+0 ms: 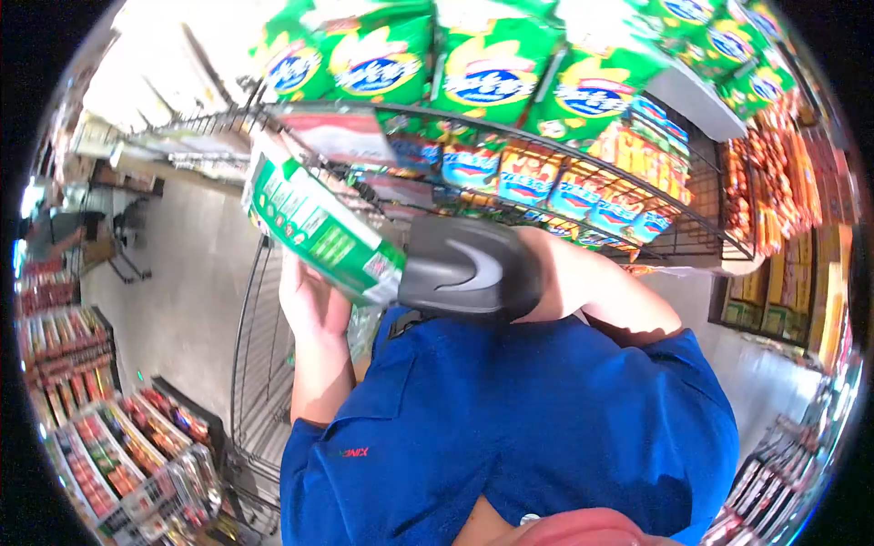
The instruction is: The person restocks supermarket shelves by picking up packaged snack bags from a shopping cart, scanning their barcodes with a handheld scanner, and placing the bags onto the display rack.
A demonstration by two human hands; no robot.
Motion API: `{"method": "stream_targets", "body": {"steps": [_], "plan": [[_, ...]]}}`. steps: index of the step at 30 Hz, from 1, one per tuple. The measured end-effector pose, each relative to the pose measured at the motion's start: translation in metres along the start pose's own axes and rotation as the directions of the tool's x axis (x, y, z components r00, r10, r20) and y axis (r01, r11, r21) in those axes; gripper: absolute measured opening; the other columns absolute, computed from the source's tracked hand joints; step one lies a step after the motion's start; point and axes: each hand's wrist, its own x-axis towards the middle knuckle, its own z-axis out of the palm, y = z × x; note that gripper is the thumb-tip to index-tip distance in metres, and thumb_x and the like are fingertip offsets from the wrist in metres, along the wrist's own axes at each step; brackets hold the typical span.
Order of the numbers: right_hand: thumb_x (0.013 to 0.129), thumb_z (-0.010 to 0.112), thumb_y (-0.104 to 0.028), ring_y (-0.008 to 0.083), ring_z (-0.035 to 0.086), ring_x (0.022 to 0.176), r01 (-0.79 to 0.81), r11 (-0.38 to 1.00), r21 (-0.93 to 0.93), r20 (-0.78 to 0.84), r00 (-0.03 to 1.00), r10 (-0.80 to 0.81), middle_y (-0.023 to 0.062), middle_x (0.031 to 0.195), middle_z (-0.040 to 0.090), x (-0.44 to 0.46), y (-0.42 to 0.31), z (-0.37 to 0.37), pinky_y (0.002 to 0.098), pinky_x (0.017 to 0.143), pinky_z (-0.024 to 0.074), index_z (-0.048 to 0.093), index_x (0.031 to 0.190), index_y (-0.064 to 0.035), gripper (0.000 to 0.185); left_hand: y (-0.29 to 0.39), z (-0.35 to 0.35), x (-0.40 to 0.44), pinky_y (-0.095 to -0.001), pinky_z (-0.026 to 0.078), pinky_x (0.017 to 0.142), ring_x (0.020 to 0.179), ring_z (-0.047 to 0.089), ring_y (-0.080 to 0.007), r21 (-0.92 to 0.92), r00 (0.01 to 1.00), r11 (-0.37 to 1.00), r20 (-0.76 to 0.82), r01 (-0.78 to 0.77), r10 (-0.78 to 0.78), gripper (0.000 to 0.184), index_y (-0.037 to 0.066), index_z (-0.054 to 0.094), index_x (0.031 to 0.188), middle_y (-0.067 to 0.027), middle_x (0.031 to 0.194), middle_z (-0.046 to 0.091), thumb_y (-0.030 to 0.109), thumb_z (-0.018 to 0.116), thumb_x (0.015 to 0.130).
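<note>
My left hand (314, 296) is closed on the lower side of a green and white snack pack (323, 232), which is tilted with its printed back and a barcode facing up. In front of my chest, my right hand (543, 273) grips a black barcode scanner (469, 267) with a grey curved mark on top. The scanner covers most of those fingers. Its front end overlaps the pack's barcode end; whether the two touch I cannot tell.
A black wire rack (701, 214) just ahead holds large green snack bags (492, 77), with blue and orange packs (574, 196) below. A wire cart (259, 364) stands at my left. Further left are low shelves of goods (118, 446).
</note>
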Motion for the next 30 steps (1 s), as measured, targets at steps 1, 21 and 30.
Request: {"method": "stream_targets", "body": {"steps": [1,21,30], "plan": [[0.075,0.069,-0.013,0.0245,0.045,0.126,-0.017,0.996,-0.085,-0.044,0.999,0.013,0.0155,0.136,0.048,-0.011,0.005,-0.007,0.0381,0.106,0.0335,0.044,0.134,-0.0021,0.065,-0.005,0.01,0.005,-0.0454,0.045,0.092,0.104,0.058,-0.0229,-0.026,0.987,0.994,0.121,0.106,-0.102,0.034,0.006,0.053,0.121,-0.0072,0.114,0.061,0.03,0.041,0.099],[0.074,0.075,-0.024,0.0287,0.06,0.103,0.401,0.63,0.665,-0.436,0.894,-0.108,0.0188,0.117,0.058,-0.13,-0.01,-0.089,0.0407,0.089,0.0489,0.045,0.129,0.0017,0.068,-0.148,0.17,0.003,-0.0392,0.048,0.089,0.107,0.058,-0.028,0.46,0.557,0.774,0.537,0.436,-0.633,0.054,0.0,0.042,0.133,-0.0165,0.122,0.056,0.04,0.036,0.098],[0.065,0.079,-0.009,0.0259,0.056,0.11,0.254,0.931,0.26,-0.626,0.779,-0.037,0.0139,0.124,0.056,-0.152,-0.05,-0.113,0.0402,0.097,0.0442,0.045,0.132,-0.0027,0.076,-0.143,0.214,-0.018,-0.0368,0.037,0.102,0.119,0.051,-0.0222,0.786,0.718,0.612,0.474,-0.084,-0.51,0.056,-0.004,0.037,0.136,-0.0133,0.129,0.053,0.015,0.059,0.088]]}}
